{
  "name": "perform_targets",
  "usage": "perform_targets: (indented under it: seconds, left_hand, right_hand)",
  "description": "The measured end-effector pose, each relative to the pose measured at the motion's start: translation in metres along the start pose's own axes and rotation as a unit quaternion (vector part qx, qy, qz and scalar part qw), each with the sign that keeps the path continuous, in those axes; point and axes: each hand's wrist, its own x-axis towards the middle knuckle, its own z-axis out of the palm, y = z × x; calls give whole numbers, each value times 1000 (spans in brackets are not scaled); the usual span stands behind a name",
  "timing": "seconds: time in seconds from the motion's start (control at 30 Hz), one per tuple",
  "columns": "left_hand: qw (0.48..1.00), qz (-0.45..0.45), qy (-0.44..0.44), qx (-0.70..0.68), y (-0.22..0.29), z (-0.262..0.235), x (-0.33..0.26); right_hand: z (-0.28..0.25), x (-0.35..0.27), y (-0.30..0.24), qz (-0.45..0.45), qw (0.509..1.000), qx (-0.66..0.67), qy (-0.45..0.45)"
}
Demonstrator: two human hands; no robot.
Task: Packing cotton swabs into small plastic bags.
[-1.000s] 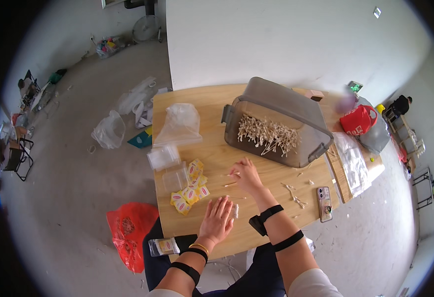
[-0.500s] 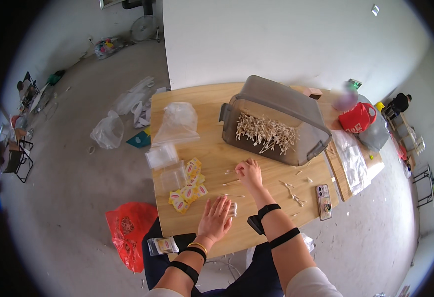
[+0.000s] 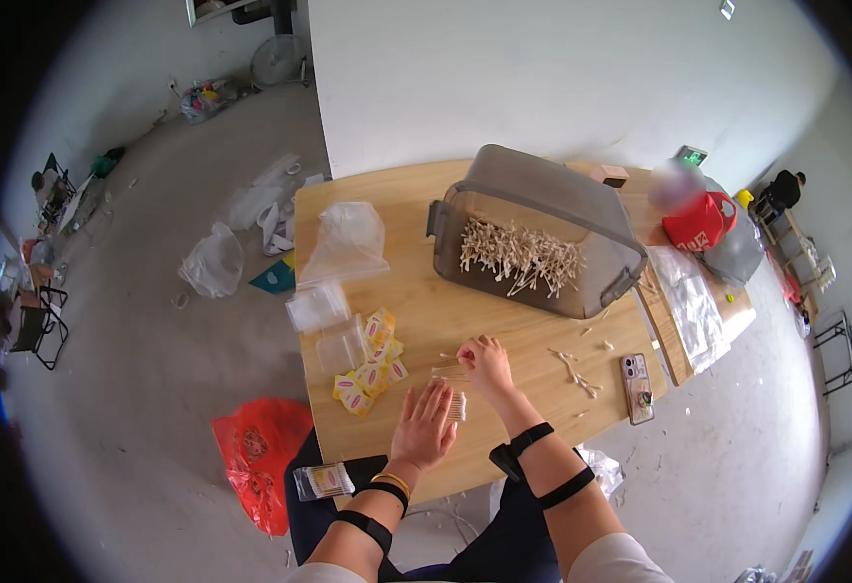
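Observation:
My left hand [image 3: 423, 428] lies flat with its fingers stretched out, over a neat row of cotton swabs [image 3: 458, 407] on the wooden table. The swab tips show past its right side; the rest are under the palm. Just beyond, my right hand [image 3: 487, 367] is closed in a pinch on thin cotton swabs [image 3: 443, 372], which point left from the fingertips. How many it holds I cannot tell. A grey see-through bin [image 3: 562, 194] lies tipped toward me, with a heap of loose swabs [image 3: 523, 255] inside.
Yellow-and-white cards [image 3: 371, 364] and clear plastic bags [image 3: 348, 238] lie on the left. Loose swabs [image 3: 577, 374] and a phone [image 3: 638, 388] are on the right. A filled swab packet [image 3: 325, 480] rests at the near left edge, by a red bag [image 3: 261, 462] on the floor.
My right hand has moved a little nearer to me and to my left hand, and swabs now stick out from its pinch. My left hand has stayed over the row.

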Motion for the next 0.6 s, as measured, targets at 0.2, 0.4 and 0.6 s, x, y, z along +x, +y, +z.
perform_targets:
  seconds: [0.2,0.4,0.6]
  left_hand:
    - [1000,-10,5,-2,-2,-1,-4]
    - [1000,-2,-13,1,-1,-2,-2]
    - [1000,-12,-16,-4,-2,-9,-1]
  right_hand:
    - [-10,-13,-10,1,986,40,-161]
    - [-9,-14,-7,-28,997,24,-68]
    - [-18,-40,2,-10,988,111,109]
